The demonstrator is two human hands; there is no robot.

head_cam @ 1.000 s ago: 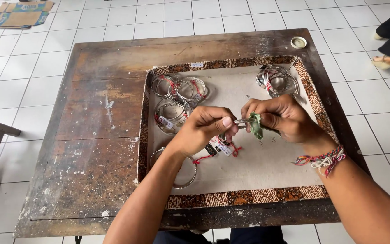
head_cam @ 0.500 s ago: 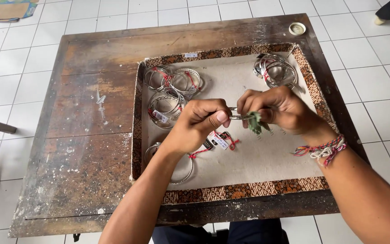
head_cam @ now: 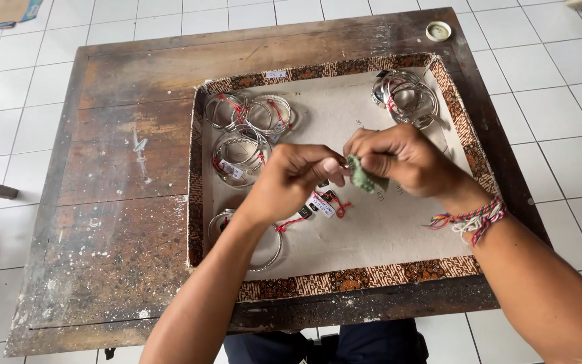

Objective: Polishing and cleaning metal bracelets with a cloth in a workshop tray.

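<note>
1. One view only, head cam looking down: both hands meet over the middle of a shallow tray (head_cam: 205, 175) w/ patterned brown border and pale grey lining.
2. Left hand (head_cam: 289, 182): grip narrow, fingertips pinched on a small item right at the green cloth; item itself hidden, can't tell what it is.
3. Right hand (head_cam: 402, 156): grip closed around a small green cloth (head_cam: 363, 176), wadded between thumb and fingers, touching the left fingertips.
4. Right wrist has a braided multicolour wristband (head_cam: 474, 219).
5. Just under the hands, on the lining: small tags (head_cam: 322, 203) on red string.
6. Tray's far left: cluster of silver bangles (head_cam: 245, 131), some w/ red string, tags attached.
7. Tray's far right corner: second bangle stack (head_cam: 407, 98), well apart from the first.
8. Near left, partly under the left forearm: one more bangle (head_cam: 264, 251).
9. Tray sits on a worn dark wooden surface (head_cam: 116, 202), paint-speckled; small round lid (head_cam: 438, 30) at its far right corner.
10. White tiled floor (head_cam: 560, 101) all around.
</note>
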